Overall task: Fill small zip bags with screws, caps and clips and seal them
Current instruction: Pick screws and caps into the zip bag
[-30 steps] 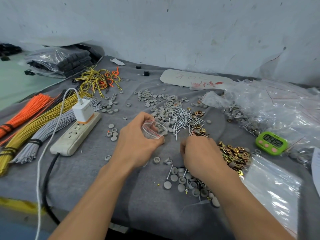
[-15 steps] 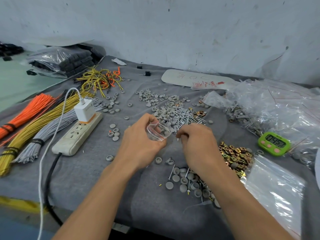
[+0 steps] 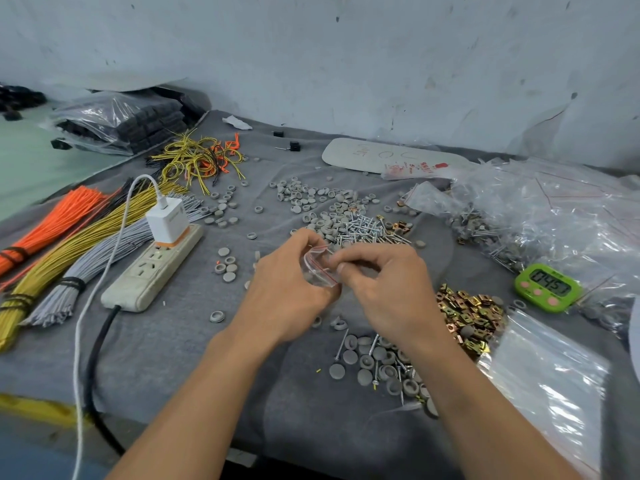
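Observation:
My left hand (image 3: pixel 287 289) grips a small clear zip bag (image 3: pixel 317 270) with a red strip at its mouth, held above the grey cloth. My right hand (image 3: pixel 384 285) meets the bag's mouth with thumb and fingertips pinched together; what they pinch is too small to tell. Behind the hands lie a pile of silver screws (image 3: pixel 367 230) and grey round caps (image 3: pixel 311 199). Gold metal clips (image 3: pixel 467 313) are heaped to the right. More caps and screws (image 3: pixel 377 362) lie under my right forearm.
A white power strip (image 3: pixel 152 268) with a charger sits at left, beside orange, yellow and grey wire bundles (image 3: pixel 52 244). A green timer (image 3: pixel 547 287) stands at right, with filled clear bags (image 3: pixel 554 223) behind it and a stack of empty zip bags (image 3: pixel 550 379) at front right.
My right hand rose from the near pile of caps and screws to the bag's mouth. My left hand lifted the bag slightly toward it.

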The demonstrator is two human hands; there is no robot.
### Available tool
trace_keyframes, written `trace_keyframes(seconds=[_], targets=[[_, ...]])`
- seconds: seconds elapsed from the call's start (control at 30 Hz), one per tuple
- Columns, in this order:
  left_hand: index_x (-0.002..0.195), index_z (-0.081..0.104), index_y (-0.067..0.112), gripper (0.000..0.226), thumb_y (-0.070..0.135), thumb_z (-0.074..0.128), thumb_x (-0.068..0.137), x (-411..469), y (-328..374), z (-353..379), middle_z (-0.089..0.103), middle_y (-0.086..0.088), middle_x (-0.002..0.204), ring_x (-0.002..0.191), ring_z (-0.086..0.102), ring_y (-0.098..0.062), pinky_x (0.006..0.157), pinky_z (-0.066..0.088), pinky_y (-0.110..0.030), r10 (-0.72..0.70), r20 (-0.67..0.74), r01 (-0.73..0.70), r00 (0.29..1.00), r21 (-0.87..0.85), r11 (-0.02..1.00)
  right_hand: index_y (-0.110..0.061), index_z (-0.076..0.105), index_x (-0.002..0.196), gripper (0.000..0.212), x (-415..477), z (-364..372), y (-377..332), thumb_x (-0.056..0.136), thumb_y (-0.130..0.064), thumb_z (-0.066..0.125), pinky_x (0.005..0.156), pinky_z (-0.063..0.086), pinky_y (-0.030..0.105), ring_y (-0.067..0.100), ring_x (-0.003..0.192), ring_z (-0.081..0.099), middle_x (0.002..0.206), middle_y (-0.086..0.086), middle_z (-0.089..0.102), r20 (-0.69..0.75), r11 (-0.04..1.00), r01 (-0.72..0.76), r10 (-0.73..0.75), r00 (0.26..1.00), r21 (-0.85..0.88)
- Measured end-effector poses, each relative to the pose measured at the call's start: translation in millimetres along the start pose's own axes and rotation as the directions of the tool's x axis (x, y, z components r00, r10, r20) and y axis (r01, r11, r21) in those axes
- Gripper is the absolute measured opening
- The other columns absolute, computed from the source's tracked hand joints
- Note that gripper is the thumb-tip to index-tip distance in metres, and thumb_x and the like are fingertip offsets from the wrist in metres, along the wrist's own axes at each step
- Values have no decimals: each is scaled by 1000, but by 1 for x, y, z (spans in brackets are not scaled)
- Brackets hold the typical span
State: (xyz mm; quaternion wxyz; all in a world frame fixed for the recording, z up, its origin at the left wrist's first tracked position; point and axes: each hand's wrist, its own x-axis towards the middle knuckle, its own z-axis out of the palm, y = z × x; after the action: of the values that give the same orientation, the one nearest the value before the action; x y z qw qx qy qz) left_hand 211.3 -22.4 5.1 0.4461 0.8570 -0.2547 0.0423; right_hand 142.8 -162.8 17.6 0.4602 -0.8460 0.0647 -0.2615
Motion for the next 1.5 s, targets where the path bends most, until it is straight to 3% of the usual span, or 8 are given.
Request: trace_keyframes(seconds=[0.2,0.4,0.6,0.93,1.17,1.3,1.4,1.5], targets=[[96,55,36,37,27,79,69,1,-3,-2,66,27,91,81,60,4,60,41,-12,20,10,-20,1000,20,1000,-28,78,118,55,0,-2,-3,83,8,55,106,50,24,-6,111,67,114,-18,76,316,999,46,-49,948,15],[97,55,39,41,32,87,72,3,-6,-3,71,25,90,85,62,7,68,41,-6,-25,-41,25,999,-18,1000,-37,80,101,32,0,-17,5,84,-13,68,87,57,23,-8,89,70,88,-23,77,-62,981,-171,166,984,-87],[98,54,38,42,30,86,72,2,-8,-5,71,22,92,88,63,5,69,40,-5,-50,-65,48,997,-28,998,-31,67,128,37,-1,-17,16,91,-35,67,109,46,42,24,117,63,123,-3,72,233,690,-67,332,914,-721],[100,55,36,41,28,85,74,0,-4,-5,69,28,91,86,61,7,68,40,-4,-53,-55,52,997,-17,999,-28,72,91,26,4,-10,20,84,-5,61,72,49,30,24,90,69,91,-2,72,247,642,-33,341,907,-766],[99,54,37,41,28,84,73,1,-7,-5,69,28,92,87,61,7,67,38,-3,-35,-49,35,998,-4,999,-26,67,109,30,-2,-9,15,85,-11,56,101,32,41,23,119,51,117,-2,58,300,541,122,254,920,-832],[100,53,39,42,30,84,72,2,-7,-4,71,25,92,85,62,5,68,40,-4,-34,-45,35,998,13,999,-34,58,94,25,0,-5,15,88,-9,59,95,37,38,20,106,56,95,-10,59,180,690,-11,204,962,-724],[101,51,40,43,31,83,73,2,-6,-3,70,22,93,85,61,7,67,41,-6,-27,-12,27,1000,39,999,-32,59,82,21,1,-7,12,94,-15,65,72,46,25,9,76,61,79,-12,67,0,900,-178,194,981,-398],[102,50,42,43,35,79,70,0,-3,0,68,22,89,87,56,15,63,41,-7,-16,37,14,999,53,998,-30,70,79,23,-3,-12,0,87,-9,73,61,44,9,2,68,64,72,-14,71,-61,986,-106,99,993,-125]])
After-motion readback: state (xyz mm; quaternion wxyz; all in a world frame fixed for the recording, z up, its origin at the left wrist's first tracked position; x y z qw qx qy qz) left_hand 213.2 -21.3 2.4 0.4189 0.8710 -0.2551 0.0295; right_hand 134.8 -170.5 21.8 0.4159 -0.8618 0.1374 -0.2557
